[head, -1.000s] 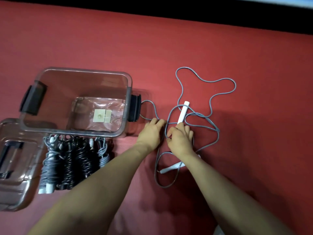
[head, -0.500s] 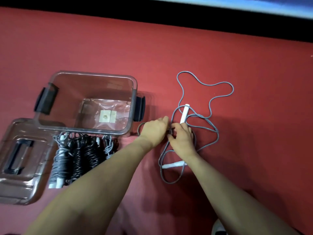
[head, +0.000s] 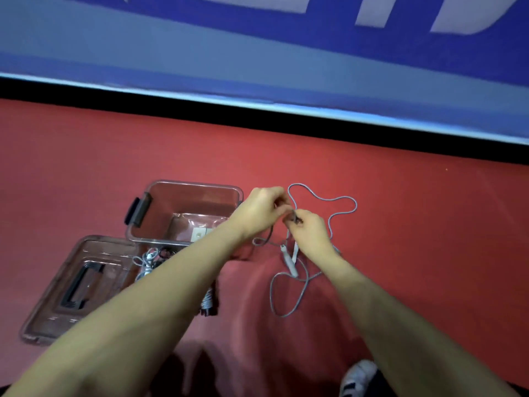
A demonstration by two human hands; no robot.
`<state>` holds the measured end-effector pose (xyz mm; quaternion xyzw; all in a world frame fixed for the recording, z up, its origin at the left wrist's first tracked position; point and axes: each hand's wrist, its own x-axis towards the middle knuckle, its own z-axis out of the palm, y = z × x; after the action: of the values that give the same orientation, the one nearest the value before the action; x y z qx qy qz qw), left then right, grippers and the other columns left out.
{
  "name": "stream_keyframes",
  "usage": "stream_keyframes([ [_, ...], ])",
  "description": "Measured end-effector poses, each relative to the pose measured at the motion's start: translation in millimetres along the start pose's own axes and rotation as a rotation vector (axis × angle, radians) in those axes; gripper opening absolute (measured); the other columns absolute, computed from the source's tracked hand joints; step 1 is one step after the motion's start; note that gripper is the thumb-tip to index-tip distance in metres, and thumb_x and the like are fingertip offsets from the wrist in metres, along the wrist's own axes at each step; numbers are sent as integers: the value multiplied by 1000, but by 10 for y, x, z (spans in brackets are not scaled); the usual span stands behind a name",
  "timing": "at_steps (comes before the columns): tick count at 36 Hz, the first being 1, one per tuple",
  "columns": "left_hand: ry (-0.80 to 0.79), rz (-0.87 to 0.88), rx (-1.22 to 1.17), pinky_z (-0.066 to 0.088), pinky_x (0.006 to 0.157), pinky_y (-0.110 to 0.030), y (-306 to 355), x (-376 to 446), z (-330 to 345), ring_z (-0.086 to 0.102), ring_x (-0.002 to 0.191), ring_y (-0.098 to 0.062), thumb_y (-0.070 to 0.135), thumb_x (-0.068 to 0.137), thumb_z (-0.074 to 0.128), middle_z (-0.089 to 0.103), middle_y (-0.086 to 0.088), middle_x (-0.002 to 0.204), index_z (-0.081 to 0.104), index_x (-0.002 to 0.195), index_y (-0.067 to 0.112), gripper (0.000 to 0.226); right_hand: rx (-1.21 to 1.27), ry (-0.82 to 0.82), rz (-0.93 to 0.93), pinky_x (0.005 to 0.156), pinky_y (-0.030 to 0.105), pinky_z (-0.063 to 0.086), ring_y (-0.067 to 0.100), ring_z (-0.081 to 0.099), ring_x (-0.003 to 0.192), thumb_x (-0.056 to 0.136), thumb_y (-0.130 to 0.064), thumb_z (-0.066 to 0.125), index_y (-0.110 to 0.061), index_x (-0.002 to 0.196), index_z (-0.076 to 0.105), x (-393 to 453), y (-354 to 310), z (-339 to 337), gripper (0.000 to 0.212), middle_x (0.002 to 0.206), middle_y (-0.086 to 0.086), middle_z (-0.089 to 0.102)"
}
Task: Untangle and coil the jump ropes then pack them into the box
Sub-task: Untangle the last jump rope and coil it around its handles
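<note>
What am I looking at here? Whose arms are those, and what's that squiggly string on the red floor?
The camera sits on a person's head, looking down, so those are that person's own arms. The left hand and right hand are both pinching a grey jump rope, lifting part of it while its loops lie on the red floor. Its white handles hang below the hands. To the left is a clear box, empty of ropes. Its lid lies beside it. Some coiled ropes wait next to the box.

Two bare forearms, no sleeves, a black shoe (head: 359, 375) with white stripes and toe
</note>
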<state>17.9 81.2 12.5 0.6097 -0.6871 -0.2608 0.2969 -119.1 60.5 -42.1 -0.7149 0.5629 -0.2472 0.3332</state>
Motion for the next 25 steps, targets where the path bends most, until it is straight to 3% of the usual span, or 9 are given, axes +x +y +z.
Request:
stream_keyframes([
  [3,59,17,-32,37,62,-9,267,-54,-270,55,68,-12,10,82,68,66,-3,76,68,86,5,6,73,11,-32,55,28,22,13,37,55,87,-7,60,-21,60,50,-71,-322,-221,32,51,-5,39],
  [5,89,23,-54,36,59,-4,424,-76,-425,54,65,-11,8,80,69,65,-3,75,68,88,6,8,180,-15,-51,51,21,28,1,38,48,83,3,57,-26,68,56,-142,-535,-376,32,53,-10,43],
  [7,107,34,-100,42,62,-8,592,-106,-597,56,64,-14,7,79,70,64,-5,75,68,89,8,10,280,-61,-72,51,13,32,-3,41,46,79,12,52,-25,73,57,-246,-743,-557,38,58,-10,46],
  [10,121,76,-153,51,68,-25,834,-148,-831,63,66,-18,7,78,70,67,-6,75,65,83,17,12,356,-158,-125,54,19,35,-1,42,49,77,8,62,-25,70,57,-360,-985,-767,34,61,-7,50],
  [14,195,117,-194,46,59,-15,1085,-214,-1074,52,51,5,4,77,72,62,1,70,65,80,15,13,446,-222,-159,49,19,34,6,42,49,84,-7,68,-23,79,68,-433,-1233,-900,16,60,-5,55],
  [18,207,117,-280,46,58,-18,1216,-292,-1258,53,50,-1,2,80,70,62,2,67,63,80,14,14,449,-133,-205,54,17,35,3,46,52,88,-7,61,-13,74,69,-454,-1454,-1010,17,60,-2,61],
  [22,245,131,-314,47,60,-21,1253,-343,-1343,56,56,-3,3,79,71,65,3,70,63,77,18,18,530,-185,-233,67,14,45,3,57,60,82,2,66,-14,78,68,-499,-1567,-1045,17,67,-5,66],
  [25,251,134,-368,45,57,-16,1304,-370,-1363,55,53,1,2,79,72,64,5,68,64,76,16,17,536,-139,-209,59,15,42,2,52,52,79,-1,70,-9,80,68,-519,-1609,-995,9,68,1,63],
])
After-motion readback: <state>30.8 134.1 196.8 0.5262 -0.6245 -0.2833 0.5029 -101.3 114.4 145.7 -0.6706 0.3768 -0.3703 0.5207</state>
